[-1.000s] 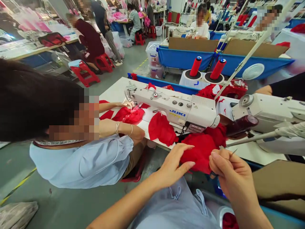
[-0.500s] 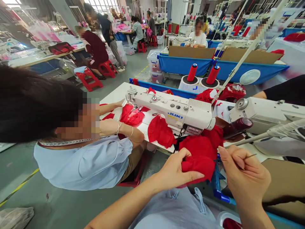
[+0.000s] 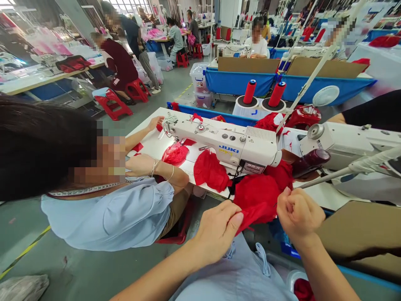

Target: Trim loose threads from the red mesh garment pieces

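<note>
Red cloth (image 3: 258,212) separates left hand (image 3: 217,230) from right hand (image 3: 299,214).

Two red spools (image 3: 249,93) stand upright left of a white fan (image 3: 326,96), while stacked bins (image 3: 199,78) and a red stool (image 3: 113,105) rest on the floor (image 3: 90,271) farther left.

Head-worn view, forward-down over nearby hands (image 3: 216,232) (image 3: 300,213)

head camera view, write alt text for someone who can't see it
A person's left hand pinches crumpled red fabric in front of a white table, the curled right hand close beside it. Beyond stands a white JUKI sewing machine; at left sits a co-worker in a light blue top.
</note>
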